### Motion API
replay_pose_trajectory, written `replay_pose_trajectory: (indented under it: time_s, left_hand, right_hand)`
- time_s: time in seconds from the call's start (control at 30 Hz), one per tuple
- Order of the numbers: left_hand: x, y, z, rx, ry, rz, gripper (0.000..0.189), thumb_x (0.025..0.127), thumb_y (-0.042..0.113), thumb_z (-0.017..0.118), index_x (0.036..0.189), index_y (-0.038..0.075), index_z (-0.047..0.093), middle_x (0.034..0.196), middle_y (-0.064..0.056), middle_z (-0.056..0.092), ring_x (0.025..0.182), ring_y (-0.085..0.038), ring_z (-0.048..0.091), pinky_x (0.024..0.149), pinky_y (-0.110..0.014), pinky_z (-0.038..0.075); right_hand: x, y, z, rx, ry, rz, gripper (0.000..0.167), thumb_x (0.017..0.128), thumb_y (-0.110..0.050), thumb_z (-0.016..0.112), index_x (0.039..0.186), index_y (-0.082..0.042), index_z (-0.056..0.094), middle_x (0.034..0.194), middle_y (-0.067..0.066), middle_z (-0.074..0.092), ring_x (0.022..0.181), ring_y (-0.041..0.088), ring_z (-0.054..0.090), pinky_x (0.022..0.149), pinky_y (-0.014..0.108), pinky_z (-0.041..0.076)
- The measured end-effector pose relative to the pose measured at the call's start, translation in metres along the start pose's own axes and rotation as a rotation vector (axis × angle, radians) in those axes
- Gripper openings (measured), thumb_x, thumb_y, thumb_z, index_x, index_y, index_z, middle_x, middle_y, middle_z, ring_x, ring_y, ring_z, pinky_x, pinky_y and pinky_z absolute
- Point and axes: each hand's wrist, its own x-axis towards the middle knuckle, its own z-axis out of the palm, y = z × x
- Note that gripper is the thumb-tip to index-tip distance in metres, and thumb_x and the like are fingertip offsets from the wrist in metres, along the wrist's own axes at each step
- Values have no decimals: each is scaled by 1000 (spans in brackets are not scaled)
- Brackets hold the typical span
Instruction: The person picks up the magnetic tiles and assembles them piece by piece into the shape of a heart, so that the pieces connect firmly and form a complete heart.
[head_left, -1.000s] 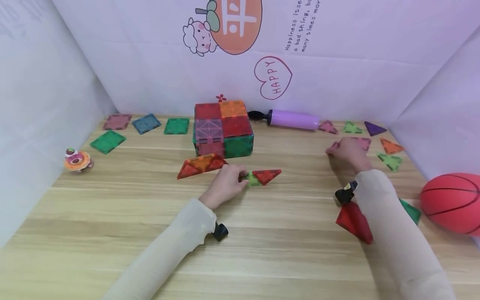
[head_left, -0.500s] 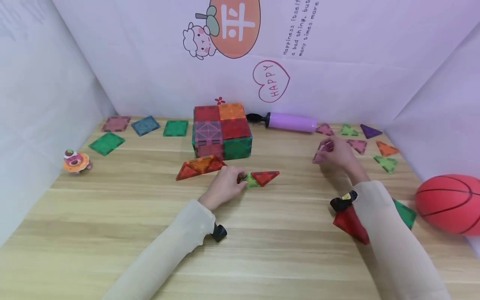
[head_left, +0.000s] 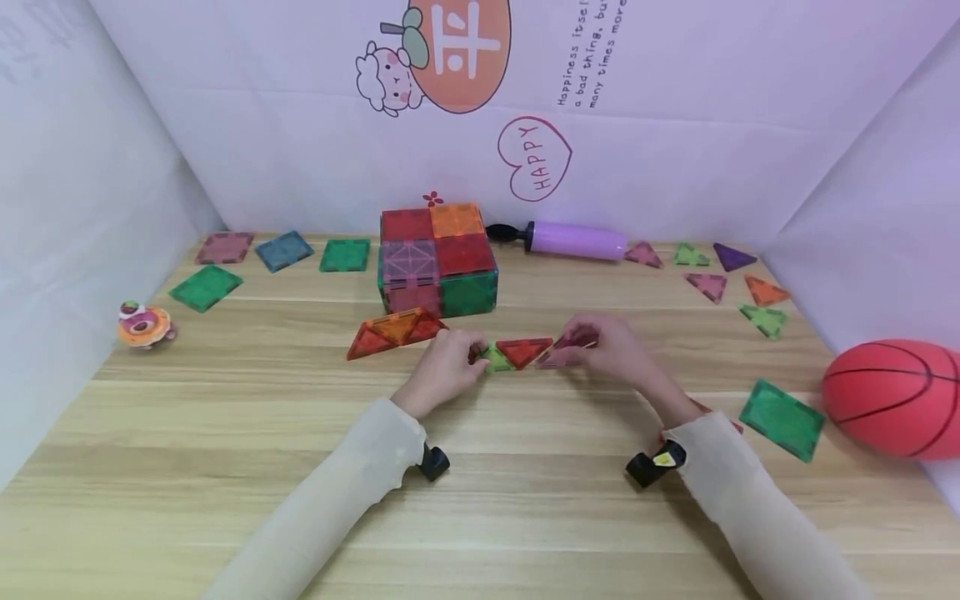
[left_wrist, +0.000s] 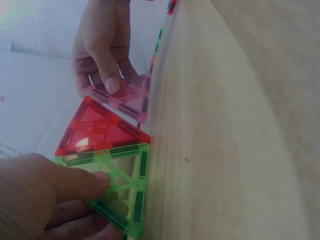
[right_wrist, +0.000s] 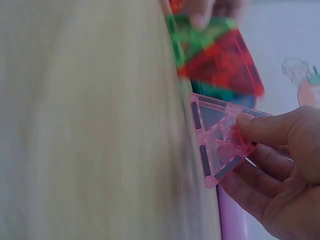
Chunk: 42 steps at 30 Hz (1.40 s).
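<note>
My left hand (head_left: 444,367) pinches a light-green triangular magnetic tile (left_wrist: 117,182), thumb on its near face and fingers behind. The tile stands upright on the wooden table (head_left: 480,500). Along its slanted edge a red triangular tile (left_wrist: 100,127) is joined, point down. My right hand (head_left: 611,350) pinches a pink triangular tile (right_wrist: 222,140) between thumb and fingers, upright and close beside the red one. Left of the left hand stands a row of red and orange triangular tiles (head_left: 397,329). Behind it is a box of coloured square tiles (head_left: 438,258).
Square tiles (head_left: 206,287) lie at the back left beside a small doughnut-shaped toy (head_left: 144,325). A purple pump (head_left: 577,240) lies along the back wall. Loose triangular tiles (head_left: 765,292) are at the back right, with a green tile (head_left: 782,419) and a red basketball (head_left: 892,398) nearer.
My right hand has picked up a pink triangular tile from the back right and brought it left and nearer, beside the red tile. My left hand keeps its hold on the light-green tile.
</note>
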Motion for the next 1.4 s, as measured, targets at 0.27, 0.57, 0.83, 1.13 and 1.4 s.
replay_pose_trajectory:
  time_s: [0.27, 0.57, 0.83, 1.13, 1.4]
  left_hand:
    - [1, 0, 1, -4, 1, -6, 4, 84, 7, 72, 86, 9, 69, 77, -2, 65, 65, -13, 49, 64, -25, 43]
    - [0, -3, 1, -3, -5, -2, 5, 84, 8, 71, 82, 11, 67, 75, -1, 64, 65, -13, 48, 63, -25, 42]
    - [-3, -5, -5, 9, -17, -19, 6, 85, 8, 70, 83, 11, 65, 73, 0, 61, 64, -13, 47, 63, -25, 41]
    - [-22, -18, -23, 29, -14, -24, 8, 85, 6, 69, 83, 10, 62, 71, -1, 57, 66, -16, 46, 64, -27, 40]
    - [-48, -40, -50, 29, 3, -88, 7, 84, 5, 69, 90, 7, 65, 77, -3, 61, 69, -16, 50, 66, -29, 45]
  right_hand:
    - [0, -13, 16, 38, 4, -6, 12, 82, -3, 73, 92, -2, 66, 91, 14, 71, 86, 24, 67, 76, 38, 55]
    - [3, 6, -10, 99, -85, 8, 26, 82, 1, 70, 106, 5, 62, 100, 19, 67, 93, 27, 63, 84, 37, 53]
    - [13, 62, -75, -92, 26, 196, 39, 92, -10, 58, 123, 13, 51, 122, 35, 54, 113, 47, 53, 97, 53, 43]
    - [6, 126, -117, -261, -78, 435, 71, 89, -16, 54, 145, 12, 21, 109, 39, 50, 97, 46, 48, 97, 59, 37]
    - [4, 125, -124, -332, -145, 467, 27, 90, -19, 52, 103, 5, 51, 110, 30, 54, 76, 31, 46, 71, 41, 40]
